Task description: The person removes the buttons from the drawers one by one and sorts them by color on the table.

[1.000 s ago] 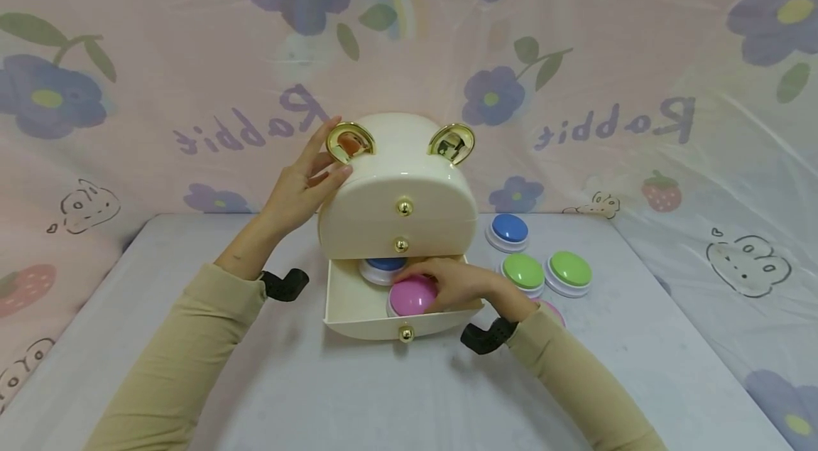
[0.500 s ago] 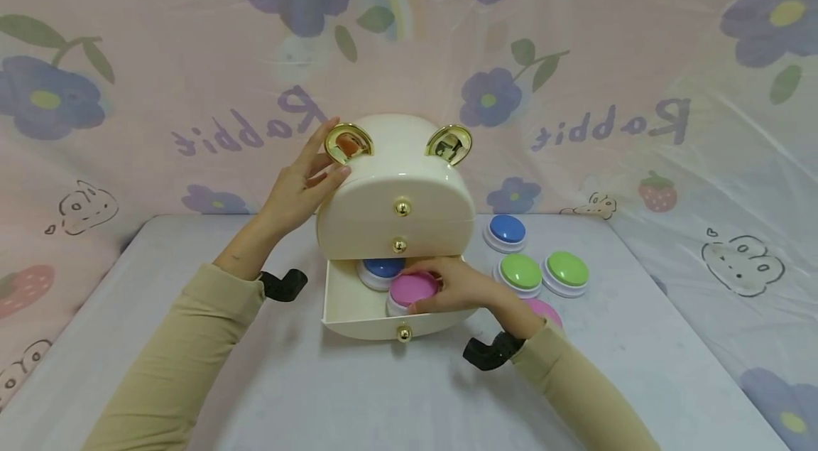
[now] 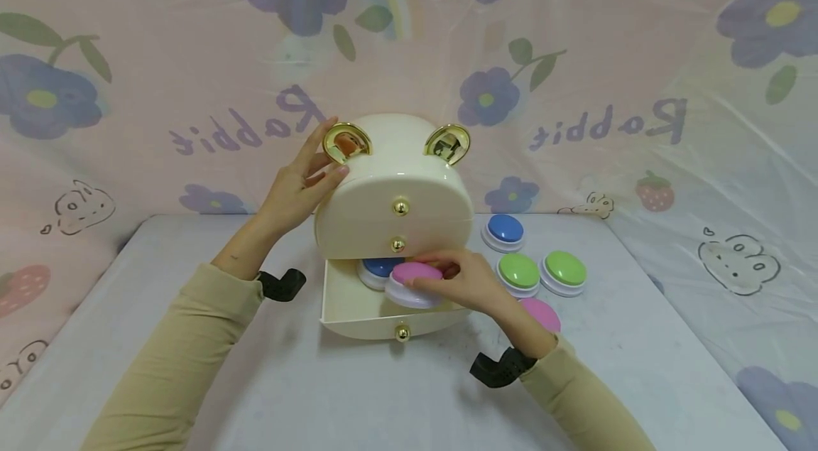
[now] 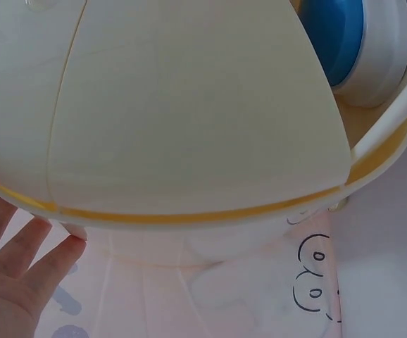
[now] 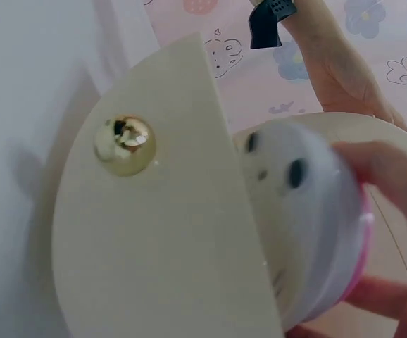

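Note:
A cream storage box (image 3: 394,213) with gold ears stands on the table, its bottom drawer (image 3: 345,309) pulled out. My left hand (image 3: 294,188) rests against the box's upper left side beside the gold ear (image 3: 347,143), its fingers (image 4: 48,264) fairly straight and spread. Thumb and fingers of my right hand (image 3: 469,280) grip a pink push button (image 3: 409,291) by its rim. It is held tilted above the drawer floor, and the right wrist view shows its white underside (image 5: 298,204) with dark spots. Behind it in the drawer sits a blue push button (image 3: 375,270), partly hidden.
On the table right of the box are another blue button (image 3: 505,229), two green buttons (image 3: 519,270) and a second pink button (image 3: 542,314), partly covered by my right wrist. Two upper drawers with gold knobs (image 3: 400,207) are closed. A patterned cloth (image 3: 575,25) hangs behind.
My right hand has raised the pink button off the drawer floor and tipped it, with the wrist shifting slightly right and down. The left hand has stayed against the box.

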A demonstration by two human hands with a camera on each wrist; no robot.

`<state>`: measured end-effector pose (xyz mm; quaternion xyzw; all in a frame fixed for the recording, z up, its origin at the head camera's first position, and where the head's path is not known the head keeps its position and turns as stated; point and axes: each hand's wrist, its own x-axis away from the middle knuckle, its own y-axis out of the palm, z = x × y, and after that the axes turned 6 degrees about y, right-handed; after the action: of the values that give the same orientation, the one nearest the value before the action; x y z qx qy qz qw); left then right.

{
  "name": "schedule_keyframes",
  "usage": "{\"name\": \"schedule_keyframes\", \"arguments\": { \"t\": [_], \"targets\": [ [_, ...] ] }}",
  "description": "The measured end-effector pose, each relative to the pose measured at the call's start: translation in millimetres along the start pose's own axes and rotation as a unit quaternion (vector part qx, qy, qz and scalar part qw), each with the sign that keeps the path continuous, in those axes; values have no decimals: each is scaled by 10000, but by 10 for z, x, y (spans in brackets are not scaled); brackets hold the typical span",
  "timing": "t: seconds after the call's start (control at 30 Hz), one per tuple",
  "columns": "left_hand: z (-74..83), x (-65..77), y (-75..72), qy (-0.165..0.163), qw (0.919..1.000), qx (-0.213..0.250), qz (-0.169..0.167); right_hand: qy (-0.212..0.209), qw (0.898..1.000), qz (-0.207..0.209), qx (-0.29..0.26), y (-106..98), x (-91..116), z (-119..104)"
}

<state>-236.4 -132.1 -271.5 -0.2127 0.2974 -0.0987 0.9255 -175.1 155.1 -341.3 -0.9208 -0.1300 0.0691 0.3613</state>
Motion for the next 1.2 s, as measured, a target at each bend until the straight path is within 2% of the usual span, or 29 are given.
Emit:
{"name": "schedule_keyframes", "arguments": {
  "t": [0.27,0.5,0.6,0.77,0.97,1.2],
  "targets": [
    [-1,-9,13,-24,10000,12,-15,-13,9982,377,-462,-13,98,76],
    [7,-16,20,-30,10000,-2,-18,-526,9914,840,-856,-4,180,234],
    [8,-15,18,-36,10000,-9,-11,-752,9866,1144,-883,-3,218,304],
    [13,-5,8,-105,9999,-56,-14,-770,9810,1492,-976,-30,301,382],
    [20,12,-1,-148,9998,-86,48,-1027,9728,1746,-1127,-88,376,443],
    [20,6,13,-59,10000,-13,79,-984,9703,1987,-966,-191,481,534]
  ]
}}
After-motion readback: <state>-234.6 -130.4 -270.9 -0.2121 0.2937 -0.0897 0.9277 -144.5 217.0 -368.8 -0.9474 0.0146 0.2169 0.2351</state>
